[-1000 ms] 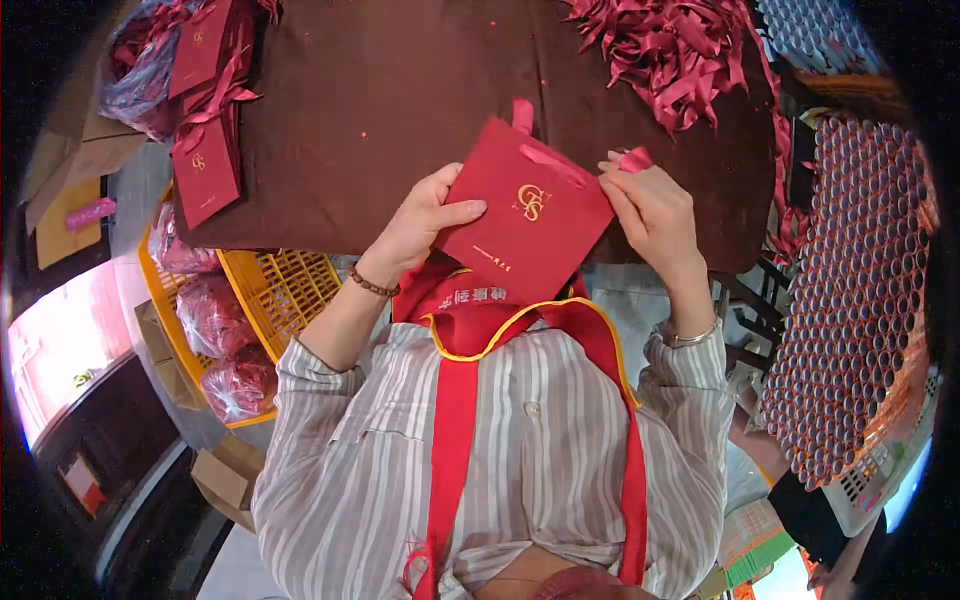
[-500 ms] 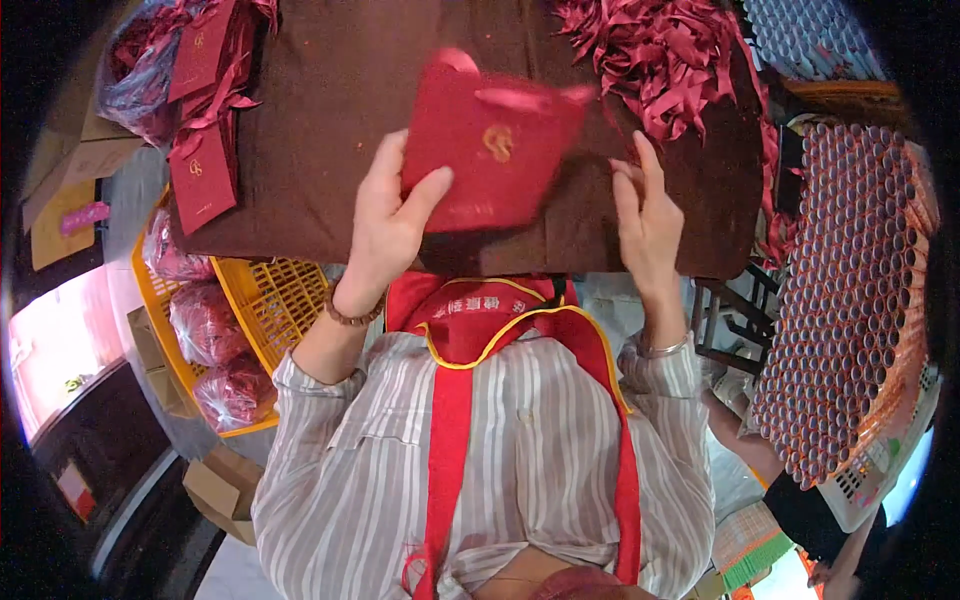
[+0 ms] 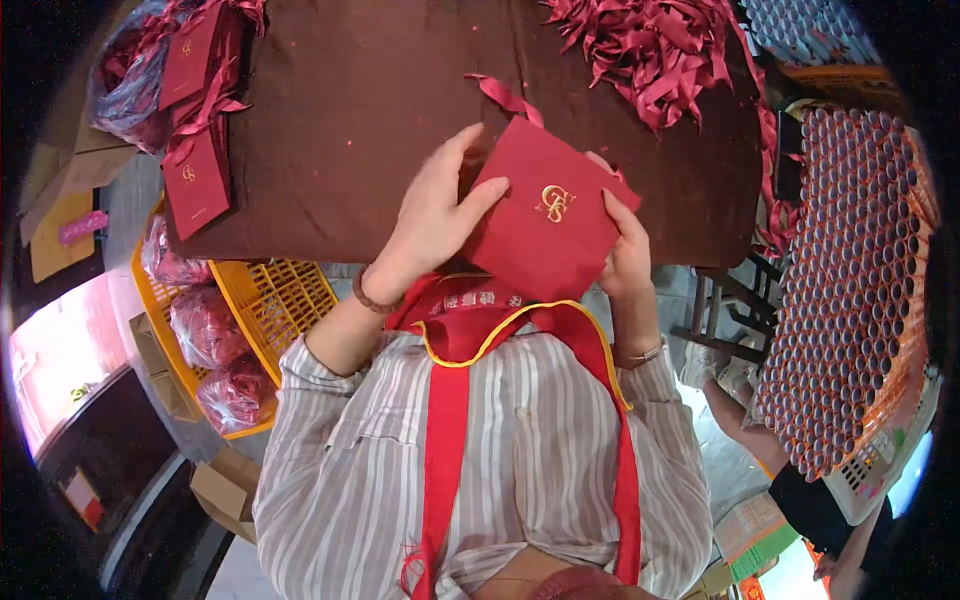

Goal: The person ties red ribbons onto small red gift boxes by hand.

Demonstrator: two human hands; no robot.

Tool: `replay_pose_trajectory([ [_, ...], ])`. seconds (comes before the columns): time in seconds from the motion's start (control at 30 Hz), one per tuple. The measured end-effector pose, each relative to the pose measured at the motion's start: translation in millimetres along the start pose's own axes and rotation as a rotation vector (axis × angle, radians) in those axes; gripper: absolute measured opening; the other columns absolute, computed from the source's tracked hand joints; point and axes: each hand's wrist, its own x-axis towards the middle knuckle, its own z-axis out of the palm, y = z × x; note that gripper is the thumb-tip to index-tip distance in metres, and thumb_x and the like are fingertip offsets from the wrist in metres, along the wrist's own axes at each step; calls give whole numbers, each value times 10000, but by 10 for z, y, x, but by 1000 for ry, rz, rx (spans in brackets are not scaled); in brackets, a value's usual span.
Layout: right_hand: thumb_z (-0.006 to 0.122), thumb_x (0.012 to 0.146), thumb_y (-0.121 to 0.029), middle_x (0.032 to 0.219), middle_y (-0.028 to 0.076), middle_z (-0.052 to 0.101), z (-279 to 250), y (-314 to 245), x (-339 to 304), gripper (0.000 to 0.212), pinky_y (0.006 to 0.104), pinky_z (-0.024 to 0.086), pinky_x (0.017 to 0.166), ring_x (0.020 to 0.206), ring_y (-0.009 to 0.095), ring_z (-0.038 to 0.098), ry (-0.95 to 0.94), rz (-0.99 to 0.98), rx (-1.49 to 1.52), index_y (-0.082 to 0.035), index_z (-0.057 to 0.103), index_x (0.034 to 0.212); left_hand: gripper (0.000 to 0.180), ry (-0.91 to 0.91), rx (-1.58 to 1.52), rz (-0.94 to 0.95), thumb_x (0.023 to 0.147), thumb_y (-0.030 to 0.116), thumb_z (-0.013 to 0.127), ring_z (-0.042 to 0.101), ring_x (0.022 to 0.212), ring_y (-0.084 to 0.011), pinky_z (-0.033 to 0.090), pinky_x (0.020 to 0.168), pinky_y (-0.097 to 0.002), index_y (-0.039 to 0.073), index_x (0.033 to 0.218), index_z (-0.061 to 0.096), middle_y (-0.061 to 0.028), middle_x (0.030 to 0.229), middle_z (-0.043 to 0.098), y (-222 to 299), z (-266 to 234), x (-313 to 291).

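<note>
In front of my chest, above the near table edge, is a tilted dark red paper gift bag [image 3: 535,230] with a gold emblem and a ribbon handle [image 3: 505,98] standing out at its top. My right hand [image 3: 627,240] grips its right side, thumb on the front and the other fingers partly hidden behind. At the bag's left edge my left hand [image 3: 440,210] is open, its thumb lying over the front face and its fingers spread apart from the thumb.
A brown cloth covers the table [image 3: 340,140]. Red ribbons [image 3: 655,60] are heaped at the far right, and similar red bags [image 3: 195,180] hang over the left edge. Yellow crates [image 3: 285,305] hold bagged red goods at left. A netted stack of round-ended items [image 3: 845,290] stands right.
The bag has come nearer to me and to the right, turning as it moved. My right hand, apart from it before, now grips its right side. My left hand has shifted right.
</note>
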Motion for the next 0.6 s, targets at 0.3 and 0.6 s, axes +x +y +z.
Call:
replay_pose_trajectory([
  [0.3, 467, 927, -186, 998, 76, 579, -408, -134, 89, 201, 321, 475, 779, 915, 190, 566, 445, -454, -246, -76, 498, 1092, 373, -92, -1144, -620, 864, -14, 491, 534, 978, -124, 438, 847, -245, -22, 1227, 403, -90, 1106, 554, -216, 147, -63],
  [0.6, 655, 751, -196, 945, 52, 579, 37, -45, 284, 225, 358, 376, 777, 904, 236, 522, 158, -839, -1797, -91, 618, 946, 369, -59, -1018, -494, 848, -16, 506, 530, 992, -136, 423, 878, -263, -27, 1206, 422, -93, 1126, 539, -153, 250, -96],
])
